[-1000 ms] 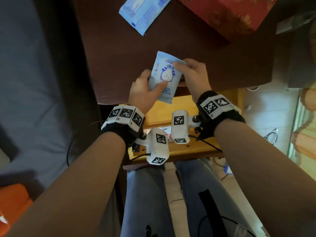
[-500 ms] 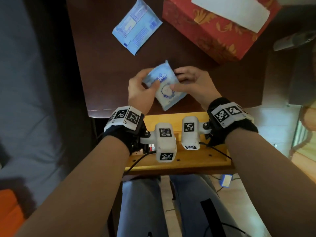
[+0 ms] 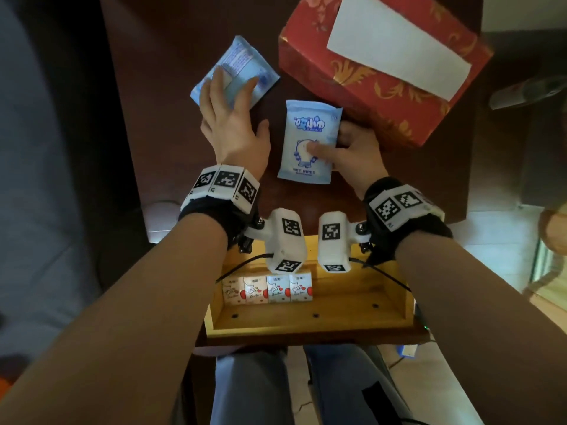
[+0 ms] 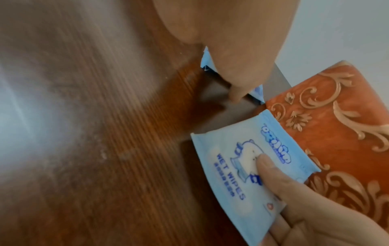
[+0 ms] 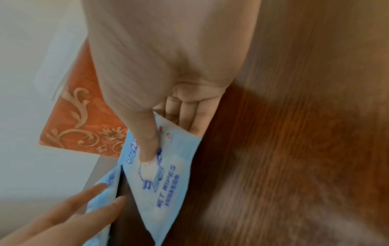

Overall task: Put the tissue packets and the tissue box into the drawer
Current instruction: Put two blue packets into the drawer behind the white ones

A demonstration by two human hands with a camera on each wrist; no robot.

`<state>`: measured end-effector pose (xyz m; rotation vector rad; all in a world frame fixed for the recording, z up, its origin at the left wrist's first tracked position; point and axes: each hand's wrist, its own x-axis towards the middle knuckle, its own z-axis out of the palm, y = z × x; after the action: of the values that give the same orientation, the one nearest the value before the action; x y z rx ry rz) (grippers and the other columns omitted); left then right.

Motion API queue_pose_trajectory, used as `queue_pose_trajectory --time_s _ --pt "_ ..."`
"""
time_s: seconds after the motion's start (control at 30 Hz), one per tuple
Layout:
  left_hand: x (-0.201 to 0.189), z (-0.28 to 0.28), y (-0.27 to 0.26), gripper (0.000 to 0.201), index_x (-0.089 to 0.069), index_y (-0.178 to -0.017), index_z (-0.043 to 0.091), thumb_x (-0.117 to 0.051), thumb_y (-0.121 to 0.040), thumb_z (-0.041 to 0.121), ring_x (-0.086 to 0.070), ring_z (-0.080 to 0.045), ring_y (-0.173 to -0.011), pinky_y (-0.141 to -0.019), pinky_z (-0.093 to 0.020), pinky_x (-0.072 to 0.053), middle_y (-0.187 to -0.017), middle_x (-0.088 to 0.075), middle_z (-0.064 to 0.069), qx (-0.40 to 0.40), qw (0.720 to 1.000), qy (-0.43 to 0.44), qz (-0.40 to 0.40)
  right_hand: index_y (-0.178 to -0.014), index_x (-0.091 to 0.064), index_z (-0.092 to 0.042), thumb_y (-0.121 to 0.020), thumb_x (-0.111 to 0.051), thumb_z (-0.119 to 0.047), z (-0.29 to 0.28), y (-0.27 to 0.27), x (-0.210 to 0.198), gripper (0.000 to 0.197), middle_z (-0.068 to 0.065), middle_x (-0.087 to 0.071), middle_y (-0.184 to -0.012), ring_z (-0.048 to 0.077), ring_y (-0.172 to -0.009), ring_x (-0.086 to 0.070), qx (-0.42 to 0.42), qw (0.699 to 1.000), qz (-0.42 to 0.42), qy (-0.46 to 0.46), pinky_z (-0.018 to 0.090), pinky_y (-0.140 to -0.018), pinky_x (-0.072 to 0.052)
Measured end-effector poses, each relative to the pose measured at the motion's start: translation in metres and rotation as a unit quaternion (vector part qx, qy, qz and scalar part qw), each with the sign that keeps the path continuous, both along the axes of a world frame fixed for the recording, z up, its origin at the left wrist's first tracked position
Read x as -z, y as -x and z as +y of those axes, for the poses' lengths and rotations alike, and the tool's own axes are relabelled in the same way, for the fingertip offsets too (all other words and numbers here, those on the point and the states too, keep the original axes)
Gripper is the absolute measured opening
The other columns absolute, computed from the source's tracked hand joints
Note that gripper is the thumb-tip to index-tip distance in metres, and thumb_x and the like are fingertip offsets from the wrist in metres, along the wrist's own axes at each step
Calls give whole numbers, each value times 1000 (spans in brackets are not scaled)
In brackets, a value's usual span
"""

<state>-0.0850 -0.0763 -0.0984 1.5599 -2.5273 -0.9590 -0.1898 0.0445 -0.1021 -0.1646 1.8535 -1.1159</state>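
Note:
My right hand (image 3: 331,145) pinches a light-blue wet wipes packet (image 3: 306,142) low over the dark wooden table (image 3: 159,96), thumb (image 5: 147,149) on its printed face, fingers underneath. My left hand (image 3: 236,99) lies with straight fingers (image 5: 94,198) on a second blue packet (image 3: 239,65) at the back left. A red and gold tissue box (image 3: 383,62) stands at the back right, close behind the wipes packet (image 4: 242,166). Below the table's front edge the yellow wooden drawer (image 3: 306,317) is pulled out.
Several small white tissue packets (image 3: 267,289) stand in a row in the left half of the drawer; its right half shows bare wood. My knees (image 3: 251,388) are under the drawer. A grey surface (image 3: 46,179) lies to the left of the table.
Both hands held the wipes packet before. My left hand has let go and moved to the back left onto the second packet. My right hand has turned the wipes packet face up.

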Motion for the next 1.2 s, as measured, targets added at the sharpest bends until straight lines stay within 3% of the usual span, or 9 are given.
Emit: queue_pose_trajectory --time_s 0.07,0.13,0.33,0.47,0.57,0.73,0.87,1.07,1.2 --pt "2 -1 4 54 -42 -130 28 -60 -81 14 2 -31 -145 -114 -53 -12 -158 -5 -9 4 1000 -14 -27 -108 -64 -5 -75 -73 -9 2 -2 1 34 15 -69 -112 22 -97 -69 8 1000 2 -2 35 -82 -58" --pt "5 1 3 49 -45 -126 24 -60 -82 13 2 -30 -146 -115 -56 -10 -158 -6 -7 5 1000 -18 -22 -108 -64 -4 -75 -73 -8 2 -3 1 35 16 -69 -112 23 -97 -69 19 1000 2 1 36 -83 -58" --pt "4 11 -15 48 -49 -118 15 -67 -73 16 -32 -30 -132 -102 -55 -34 -140 -42 -6 -8 999 36 -15 -109 -63 -3 -74 -73 -4 2 -6 1 37 16 -68 -110 17 -87 -68 42 999 -5 14 31 -79 -59" --pt "-2 19 -25 59 -50 -117 17 -71 -64 31 -44 -30 -117 -96 -48 -32 -124 -53 -6 -24 998 35 -44 -109 -63 -2 -74 -72 -2 1 -10 1 37 17 -68 -110 21 -88 -68 53 999 0 9 36 -83 -57" --pt "-3 24 -33 67 -51 -118 16 -76 -58 33 -42 -32 -120 -96 -48 -33 -126 -51 -9 8 998 39 -51 -109 -64 -2 -74 -72 -3 3 -15 1 36 16 -68 -109 24 -93 -68 48 999 7 5 37 -84 -57" --pt "-8 28 -39 62 -48 -114 13 -76 -60 25 -47 -33 -106 -80 -44 -43 -119 -54 -11 26 999 -3 -21 -108 -64 -2 -74 -73 -5 10 -26 1 35 13 -69 -106 18 -88 -68 50 999 13 0 33 -82 -58" --pt "-16 38 -52 68 -41 -119 17 -73 -60 27 -53 -31 -100 -72 -35 -39 -115 -55 -7 12 998 -46 -38 -108 -63 -4 -74 -73 -8 18 -40 -3 35 15 -69 -111 24 -95 -69 56 998 1 -12 36 -83 -58" --pt "-27 56 -81 54 -43 -116 22 -63 -69 38 -63 -32 -83 -68 -31 -40 -95 -65 -2 -33 996 -81 18 -111 -59 -8 -81 -62 -1 35 -63 -11 31 7 -68 -99 15 -80 -68 119 990 -76 -1 19 -59 -57" --pt "-24 62 -104 45 -49 -110 23 -58 -70 42 -64 -22 -73 -71 -44 -56 -83 -66 2 -61 966 -230 99 -97 -59 -17 -82 -57 -1 45 -81 -14 22 4 -69 -94 21 -85 -67 137 984 -116 9 31 -72 -57"
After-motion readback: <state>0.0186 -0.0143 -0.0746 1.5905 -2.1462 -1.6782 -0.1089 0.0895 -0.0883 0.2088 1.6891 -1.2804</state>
